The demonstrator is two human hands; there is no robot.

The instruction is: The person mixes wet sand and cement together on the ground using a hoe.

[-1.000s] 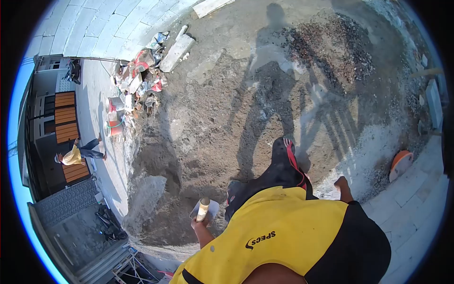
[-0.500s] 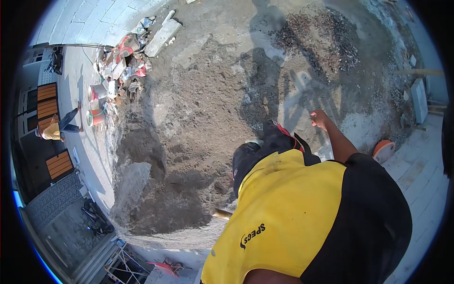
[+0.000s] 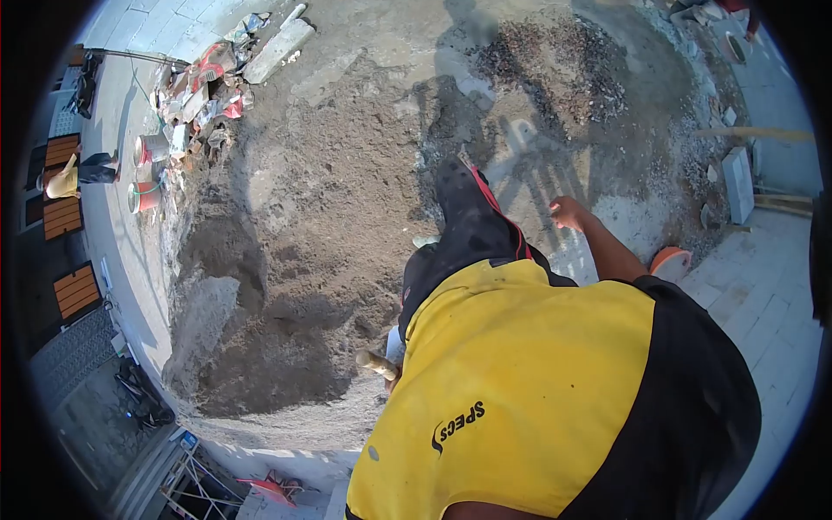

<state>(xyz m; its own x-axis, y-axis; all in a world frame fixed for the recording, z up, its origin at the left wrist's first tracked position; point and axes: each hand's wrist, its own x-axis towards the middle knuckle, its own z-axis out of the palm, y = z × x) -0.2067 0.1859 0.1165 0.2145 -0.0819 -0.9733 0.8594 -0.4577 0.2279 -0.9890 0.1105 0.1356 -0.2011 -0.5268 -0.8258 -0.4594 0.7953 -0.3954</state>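
Note:
My left hand (image 3: 393,382) is mostly hidden by the yellow shirt and is wrapped round the wooden handle (image 3: 374,363) of a trowel. Part of the pale trowel blade (image 3: 396,343) shows beside my body. To the right, my right hand (image 3: 568,213) hangs in front of me over the shadowed ground, fingers loosely bent and somewhat apart, with nothing visible in them. Rough grey-brown sand or mortar (image 3: 338,199) lies under and to the left of my legs.
Buckets (image 3: 145,197) and a rubble pile (image 3: 199,95) are at the left. A person (image 3: 65,182) is beyond them. Gravel (image 3: 563,69) lies at the upper right, with an orange-rimmed container (image 3: 671,263) and a pale block (image 3: 738,185) at the right. A red wheelbarrow-like object (image 3: 270,490) is below.
My right arm has swung forward from beside my body. The trowel has turned and come in against the shirt. One leg has stepped forward, and the other person has moved in view.

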